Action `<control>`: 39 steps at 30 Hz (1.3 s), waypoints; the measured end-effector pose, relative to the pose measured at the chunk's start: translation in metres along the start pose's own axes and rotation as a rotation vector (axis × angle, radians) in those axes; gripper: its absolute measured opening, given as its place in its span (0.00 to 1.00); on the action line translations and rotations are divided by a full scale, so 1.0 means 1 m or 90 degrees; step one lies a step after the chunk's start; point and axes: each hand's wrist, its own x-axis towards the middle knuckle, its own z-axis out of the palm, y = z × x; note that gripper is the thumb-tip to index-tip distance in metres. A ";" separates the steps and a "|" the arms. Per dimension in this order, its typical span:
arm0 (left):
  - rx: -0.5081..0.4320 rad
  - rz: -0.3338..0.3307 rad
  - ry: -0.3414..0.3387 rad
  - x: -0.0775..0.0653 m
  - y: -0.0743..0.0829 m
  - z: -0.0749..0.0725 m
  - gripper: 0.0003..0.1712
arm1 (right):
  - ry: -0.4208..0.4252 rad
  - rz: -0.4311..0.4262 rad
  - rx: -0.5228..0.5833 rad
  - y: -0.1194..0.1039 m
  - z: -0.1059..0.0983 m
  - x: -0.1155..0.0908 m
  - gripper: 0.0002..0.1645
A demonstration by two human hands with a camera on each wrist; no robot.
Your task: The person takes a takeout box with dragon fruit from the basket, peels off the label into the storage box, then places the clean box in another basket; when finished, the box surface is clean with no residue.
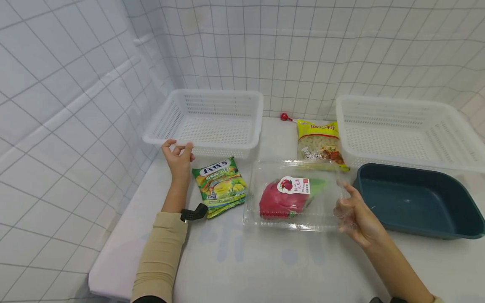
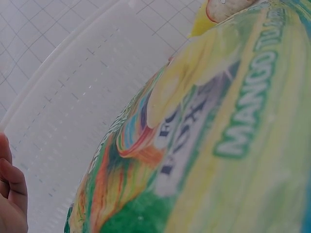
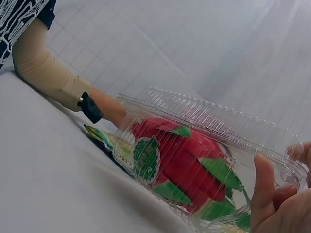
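In the head view my right hand grips the right end of a clear plastic clamshell box, thumb and fingers about its edge. Inside lies a red dragon fruit with green leaf tips and a white label; the right wrist view shows the box tilted above the table. My left hand has curled fingers at the front rim of the left white basket, seeming to pinch it. Beside that forearm lies a green and yellow Fox's Spring Tea candy bag, which fills much of the left wrist view.
A yellow food packet and a red lollipop lie at the back, between the left basket and a second white basket. To the right stands a dark teal tub. Gridded white cloth hangs behind the table.
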 end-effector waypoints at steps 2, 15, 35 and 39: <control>-0.001 -0.003 -0.001 0.000 0.000 0.000 0.25 | 0.004 -0.012 -0.005 0.006 -0.004 -0.001 0.30; -0.004 -0.001 -0.004 -0.001 0.001 0.002 0.25 | 0.015 -0.079 -0.002 0.031 -0.021 0.002 0.29; 0.061 -0.048 0.003 0.000 0.009 0.002 0.25 | 0.128 -0.095 -0.152 0.033 -0.018 -0.003 0.28; 0.099 -0.072 0.008 0.001 0.012 0.002 0.25 | 0.180 -0.088 -0.207 0.032 -0.017 -0.003 0.26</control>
